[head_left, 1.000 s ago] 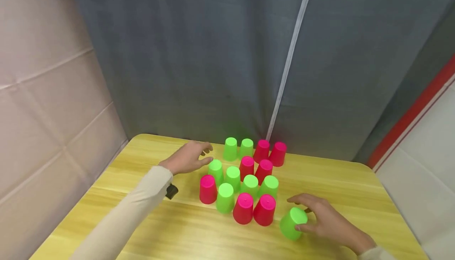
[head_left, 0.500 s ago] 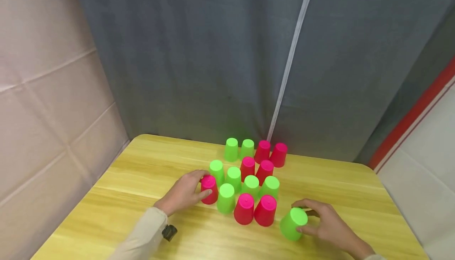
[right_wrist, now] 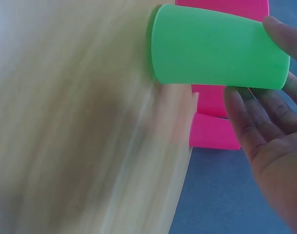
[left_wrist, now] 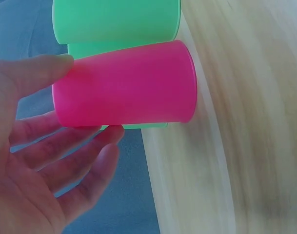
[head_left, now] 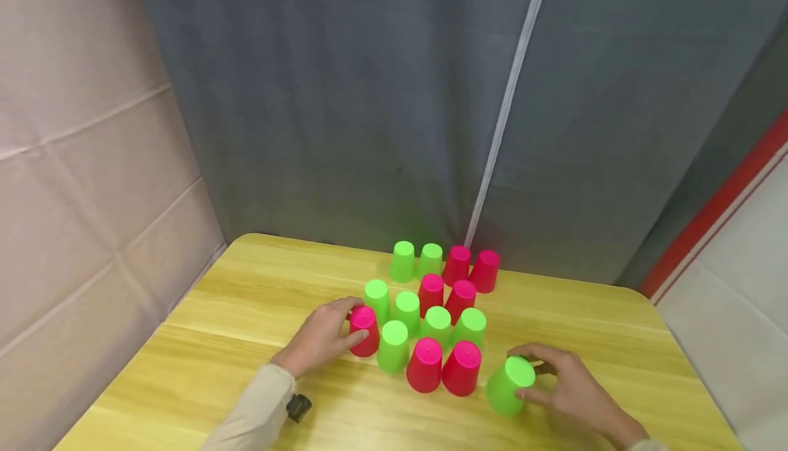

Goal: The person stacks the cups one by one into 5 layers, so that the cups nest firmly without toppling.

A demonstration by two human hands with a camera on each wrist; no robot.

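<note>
Two hands (head_left: 320, 338) gripping outermost cups (head_left: 364, 331), bare table (head_left: 203, 341) around.

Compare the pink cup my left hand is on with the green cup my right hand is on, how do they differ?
Colour: the pink cup is bright pink, the green cup lime green. Pose: the pink cup stands straight, upside down; the green cup leans, tilted. Place: the pink cup is at the cluster's left edge beside other cups; the green cup sits apart to the right. The left hand grips one, the right hand the other. Both look alike in shape and size, on the table.
</note>
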